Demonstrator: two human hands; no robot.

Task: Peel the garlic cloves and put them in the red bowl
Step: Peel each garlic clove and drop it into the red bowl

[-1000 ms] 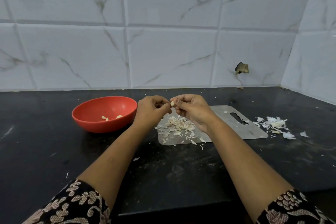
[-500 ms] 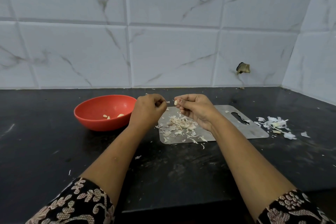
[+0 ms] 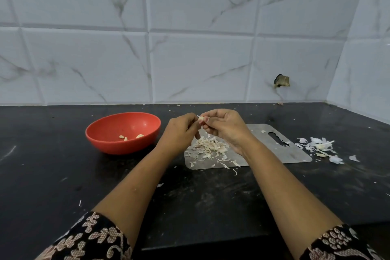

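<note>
Two hands meet above the left end of the steel board (image 3: 295,154). Our right hand (image 3: 226,126) pinches a garlic clove (image 3: 201,119) between thumb and fingertips, and our left hand (image 3: 179,133), fingers curled, pinches it from the other side. Only a pale bit of the clove shows, so we cannot tell which way its long axis runs.

Three peeled cloves (image 3: 126,138) lie at the bottom of the red bowl (image 3: 114,148), which stands upright just left of our left hand, apart from the board. Peel scraps (image 3: 211,146) heap on the board under our hands, and more skins (image 3: 320,145) lie past its right edge. A strip of dark tabletop (image 3: 52,175) separates the bowl from our left wrist.
</note>
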